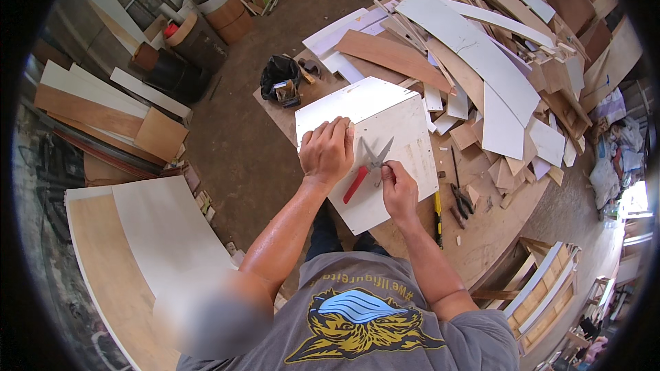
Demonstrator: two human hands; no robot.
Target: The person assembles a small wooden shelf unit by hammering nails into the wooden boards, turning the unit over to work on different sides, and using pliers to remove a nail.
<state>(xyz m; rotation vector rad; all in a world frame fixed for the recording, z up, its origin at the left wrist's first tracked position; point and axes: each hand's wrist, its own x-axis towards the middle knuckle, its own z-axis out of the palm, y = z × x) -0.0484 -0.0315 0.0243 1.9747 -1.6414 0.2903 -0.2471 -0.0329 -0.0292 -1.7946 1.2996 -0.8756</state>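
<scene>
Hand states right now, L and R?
Left hand: laid on the white panels, fingers bent; can't tell if gripping.
Right hand: closed, holding red-handled scissors, blades apart.

Above the floor (230, 113) left of the white box (407, 122), there is room to pass; pliers (463, 200), a yellow tool (438, 214) and heaped offcuts (505, 96) obstruct its right.

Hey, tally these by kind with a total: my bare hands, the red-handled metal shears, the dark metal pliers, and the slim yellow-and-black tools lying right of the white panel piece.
Bare hands: 2, left hand and right hand
Red-handled metal shears: 1 pair
Dark metal pliers: 1 pair
Slim yellow-and-black tool: 1
Total: 5
</scene>
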